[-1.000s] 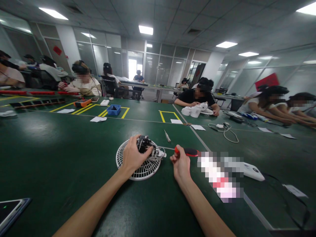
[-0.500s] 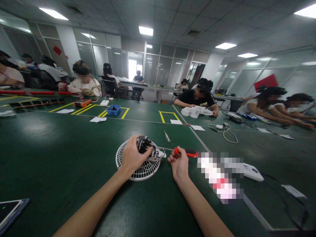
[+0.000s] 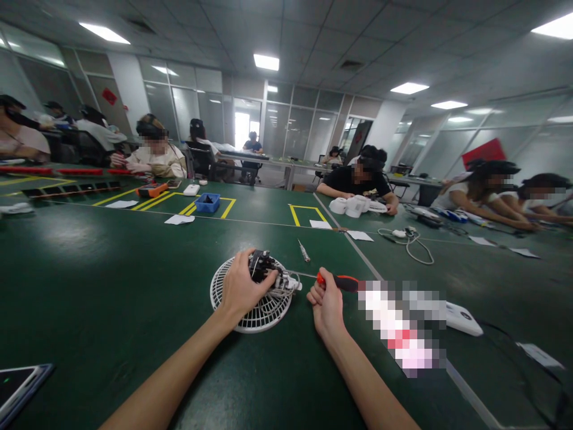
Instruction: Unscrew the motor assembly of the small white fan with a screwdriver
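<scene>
A round white fan grille (image 3: pixel 259 310) lies flat on the green table (image 3: pixel 111 286). On it sits a small black motor unit (image 3: pixel 262 264) with white wiring. My left hand (image 3: pixel 242 289) is closed around that motor unit from the left. My right hand (image 3: pixel 326 301) grips a red-and-black screwdriver (image 3: pixel 342 282), whose thin shaft points left toward the motor's white connector (image 3: pixel 289 283).
A loose metal bit (image 3: pixel 304 252) lies beyond the grille. A white device (image 3: pixel 463 318) with a black cable sits at right, a phone (image 3: pixel 18 385) at the bottom left. Other people work at the far side, near a blue bin (image 3: pixel 207 202) and a white cable (image 3: pixel 409 242).
My right hand turned the screwdriver slightly and shifted a little; the view dropped a touch. My left hand kept its hold on the motor unit.
</scene>
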### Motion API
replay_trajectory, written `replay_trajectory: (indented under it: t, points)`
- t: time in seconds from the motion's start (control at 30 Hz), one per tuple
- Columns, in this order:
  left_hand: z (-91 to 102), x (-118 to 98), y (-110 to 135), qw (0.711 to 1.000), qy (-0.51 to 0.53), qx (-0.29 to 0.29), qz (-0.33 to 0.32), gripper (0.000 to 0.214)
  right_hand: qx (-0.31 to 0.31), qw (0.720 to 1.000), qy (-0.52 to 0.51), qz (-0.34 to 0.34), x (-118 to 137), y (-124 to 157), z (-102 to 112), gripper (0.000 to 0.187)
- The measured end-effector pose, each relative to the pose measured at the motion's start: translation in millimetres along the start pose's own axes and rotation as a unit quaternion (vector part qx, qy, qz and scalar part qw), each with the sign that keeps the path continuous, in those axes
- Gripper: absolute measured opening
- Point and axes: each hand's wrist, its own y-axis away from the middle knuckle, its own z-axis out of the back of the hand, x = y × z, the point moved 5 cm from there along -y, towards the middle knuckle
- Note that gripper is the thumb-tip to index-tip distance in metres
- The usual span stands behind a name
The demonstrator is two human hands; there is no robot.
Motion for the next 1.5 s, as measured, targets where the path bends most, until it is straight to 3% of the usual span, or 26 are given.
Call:
replay_trajectory:
  t: [0.3,0.5,0.97,1.1,1.33,1.5]
  points:
    - [-0.1,-0.2,0.7,1.0,0.002,-0.01,-0.01,0.057,0.034,0.999,-0.023,-0.032,-2.7,-0.9,-5.3,0.041]
    - [1.0,-1.3,0.5,1.0,0.007,-0.011,-0.011,0.056,0.043,0.997,-0.059,-0.01,-1.5,1.0,-5.3,0.03]
    - [2.2,-2.0,0.1,1.0,0.005,-0.004,-0.004,0.056,-0.016,1.0,-0.005,0.003,5.7,1.2,-1.8,0.056]
    - [1.3,-1.6,-0.1,1.0,0.002,-0.005,-0.008,0.057,-0.041,0.999,-0.014,-0.011,5.0,3.6,-2.6,0.048]
    - [1.4,-1.1,0.2,1.0,0.003,-0.005,-0.005,0.057,-0.011,0.998,-0.057,-0.027,1.6,5.2,-4.2,0.023]
    - [2.1,-2.1,0.0,1.0,0.001,-0.002,-0.002,0.055,-0.029,0.999,-0.03,0.007,3.2,1.0,-1.3,0.029]
